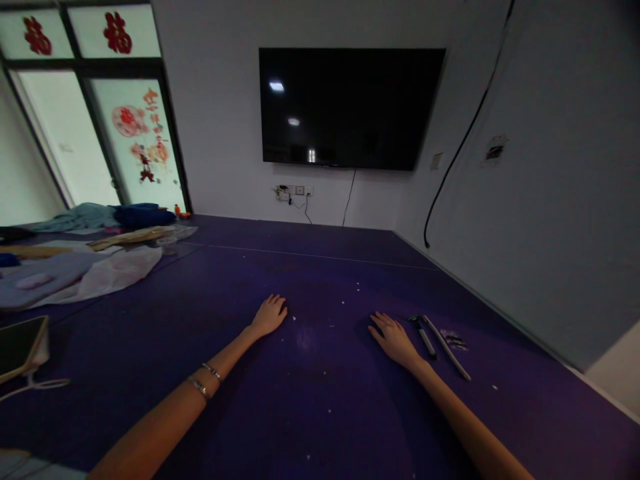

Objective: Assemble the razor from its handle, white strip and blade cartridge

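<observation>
My left hand (269, 315) lies palm down on the purple tabletop (310, 373), fingers stretched out and holding nothing. Two silver bracelets (204, 381) circle that wrist. To the right, my right hand (394, 339) also rests flat with its fingers apart and nothing in them. Just beyond its right side lies a small tool (424, 339) with a dark green head and a grey-and-black handle; its exact kind is unclear. Beside this tool is a long, slightly curved grey rod (447, 349). A small clear packet (454, 340) with dark pieces inside sits further right.
Folded cloth and plastic wrapping (120, 273) cover the far left, with blue fabric (145, 215) behind. A tablet-like device (23, 350) with a white cable stands at the left edge. White scraps dot the table. A black cable (463, 143) hangs along the right wall.
</observation>
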The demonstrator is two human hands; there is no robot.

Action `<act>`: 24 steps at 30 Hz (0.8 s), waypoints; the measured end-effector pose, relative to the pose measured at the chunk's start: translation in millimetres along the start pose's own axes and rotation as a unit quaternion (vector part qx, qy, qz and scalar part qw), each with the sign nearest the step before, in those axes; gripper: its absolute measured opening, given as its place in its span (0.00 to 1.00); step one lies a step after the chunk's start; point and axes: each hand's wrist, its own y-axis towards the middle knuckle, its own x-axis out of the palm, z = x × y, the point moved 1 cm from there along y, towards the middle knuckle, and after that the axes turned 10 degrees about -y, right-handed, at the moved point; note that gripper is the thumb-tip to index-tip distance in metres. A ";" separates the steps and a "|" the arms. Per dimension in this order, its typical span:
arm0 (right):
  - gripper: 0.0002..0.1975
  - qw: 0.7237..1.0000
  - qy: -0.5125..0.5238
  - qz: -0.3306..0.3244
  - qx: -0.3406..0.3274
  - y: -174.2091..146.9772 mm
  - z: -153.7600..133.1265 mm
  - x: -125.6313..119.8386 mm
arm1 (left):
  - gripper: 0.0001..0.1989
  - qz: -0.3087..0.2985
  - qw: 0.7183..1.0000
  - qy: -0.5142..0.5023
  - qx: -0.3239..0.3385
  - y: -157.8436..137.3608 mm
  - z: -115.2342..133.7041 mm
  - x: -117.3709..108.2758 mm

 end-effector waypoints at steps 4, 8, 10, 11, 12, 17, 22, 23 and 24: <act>0.25 1.000 0.002 0.011 0.004 -1.7 0.3 0.6 | 0.23 -0.005 1.000 0.016 -0.001 -1.3 1.7 -1.5; 0.24 1.000 0.003 0.018 -0.002 -2.4 0.9 0.4 | 0.23 0.000 1.000 0.011 0.002 -2.4 1.4 -3.6; 0.24 1.000 0.004 0.024 -0.004 -2.6 1.3 0.2 | 0.23 -0.002 1.000 0.007 0.007 -2.4 0.9 -4.1; 0.23 1.000 0.004 0.027 -0.005 -2.6 1.5 0.3 | 0.23 -0.004 1.000 0.005 0.009 -2.3 0.6 -4.2; 0.23 1.000 0.005 0.029 -0.006 -2.5 1.7 0.4 | 0.23 -0.006 1.000 0.005 0.011 -2.2 0.2 -4.3; 0.24 0.999 0.003 0.031 -0.010 -2.1 2.5 2.2 | 0.23 -0.012 1.000 0.015 0.016 -2.9 -1.3 -4.1; 0.24 0.999 0.000 0.034 -0.011 -2.5 3.0 3.6 | 0.23 -0.011 1.000 0.007 0.019 -5.5 -0.9 -4.3; 0.24 0.999 -0.001 0.034 -0.011 -2.6 2.9 3.5 | 0.23 -0.010 1.000 0.008 0.017 -6.0 -0.7 -4.4; 0.24 0.999 -0.002 0.034 -0.012 -2.6 2.8 3.2 | 0.23 -0.010 1.000 0.008 0.015 -6.4 -0.5 -4.5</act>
